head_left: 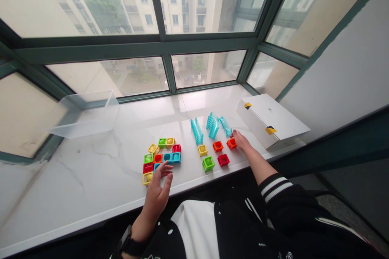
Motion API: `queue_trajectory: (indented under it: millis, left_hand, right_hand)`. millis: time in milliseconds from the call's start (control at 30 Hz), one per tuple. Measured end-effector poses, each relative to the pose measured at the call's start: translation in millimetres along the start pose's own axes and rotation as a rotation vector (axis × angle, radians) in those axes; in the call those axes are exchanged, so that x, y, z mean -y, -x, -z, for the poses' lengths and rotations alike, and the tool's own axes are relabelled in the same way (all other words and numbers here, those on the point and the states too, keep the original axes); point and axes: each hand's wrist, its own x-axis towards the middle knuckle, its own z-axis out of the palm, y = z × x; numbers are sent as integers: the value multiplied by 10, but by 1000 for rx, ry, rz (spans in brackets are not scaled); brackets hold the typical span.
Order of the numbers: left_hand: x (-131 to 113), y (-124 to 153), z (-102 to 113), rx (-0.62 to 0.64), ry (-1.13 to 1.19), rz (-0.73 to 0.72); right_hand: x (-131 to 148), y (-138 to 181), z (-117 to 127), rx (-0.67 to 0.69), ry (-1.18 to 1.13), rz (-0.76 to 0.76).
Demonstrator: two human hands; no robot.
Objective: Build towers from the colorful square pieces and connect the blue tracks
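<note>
View: the head camera looks down on a window-side table, with both hands in frame.

Left hand [156, 196]: it is held low over the near edge of the block group, with a black watch [126, 243] seen on the wrist.

Left grip: wide, fingers spread, nothing held.

Right hand [241, 141]: it is stretched forward, on or just above the table, from a black sleeve [275, 188] marked with white stripes.

Right grip: narrow, fingers curled; whether the red block is held cannot be told.

Red block [231, 143]: it is placed at the right hand's fingertips, either touching them or just beside them.

Block group [161, 158]: red, yellow, green, orange and blue square blocks are packed side by side, just beyond the left hand.

Loose blocks [212, 156]: yellow, orange, green and red square blocks are set apart between the block group and the right hand.

Track pieces [213, 125]: three curved, see-through blue pieces are lined up beyond the loose blocks.

Box [269, 120]: a white box with black and yellow tape is laid at the right end of the table.

Tub [88, 115]: a see-through plastic tub is placed at the left, against the window.

Table [75, 178]: a white marble-patterned top is seen under everything.
</note>
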Motion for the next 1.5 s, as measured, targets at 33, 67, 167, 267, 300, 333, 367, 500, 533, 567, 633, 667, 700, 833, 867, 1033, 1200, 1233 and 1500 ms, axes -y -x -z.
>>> queue_trajectory:
  millis: [33,67,167,267,300,333,367,500,533,567,633,667,700,833,867,1033,1200,1233,1500]
  left_hand:
    - [-1,-2,-5,2,2,3]
    - [-2,-2,-10,5,3,6]
    - [-4,1,-15,11,8,8]
    - [3,8,-1,12,12,12]
    - [7,10,5,11,16,16]
    - [11,12,10,11,24,19]
    - [14,14,12,9,39,23]
    - [13,14,0,-1,116,37]
    - [9,13,-5,-4,129,37]
    - [3,13,-10,-5,137,37]
    - [-7,12,-13,-5,145,35]
    - [-11,12,-12,-4,147,34]
    - [-12,13,-10,-4,150,35]
    - [2,17,-10,-13,175,53]
    - [5,18,-14,-15,181,59]
    - [-9,13,-37,-3,185,57]
    - [-50,6,-16,4,167,63]
    - [-55,6,-11,0,165,65]
    - [-48,12,-17,-24,170,86]
  right_hand:
    - [13,-7,1,3,2,2]
    - [28,-10,5,6,4,4]
    - [63,15,28,14,9,12]
    - [40,116,53,26,10,33]
    - [13,163,56,27,2,52]
    - [-24,212,55,25,-13,76]
    - [-67,260,50,18,-29,104]
    - [-225,388,-2,-41,-43,202]
    - [-245,400,-15,-55,-32,219]
    - [-254,407,-26,-66,-23,232]
    - [-241,412,-37,-76,-13,239]
    - [-220,414,-37,-79,-11,236]
    - [-191,419,-34,-82,-11,233]
    - [-6,485,-34,-156,-38,277]
    - [52,511,-44,-177,-54,301]
    - [323,639,-169,-159,-137,419]
    - [439,681,-321,-84,-95,442]
    - [445,681,-345,-78,-79,445]
    - [407,676,-480,-82,15,446]
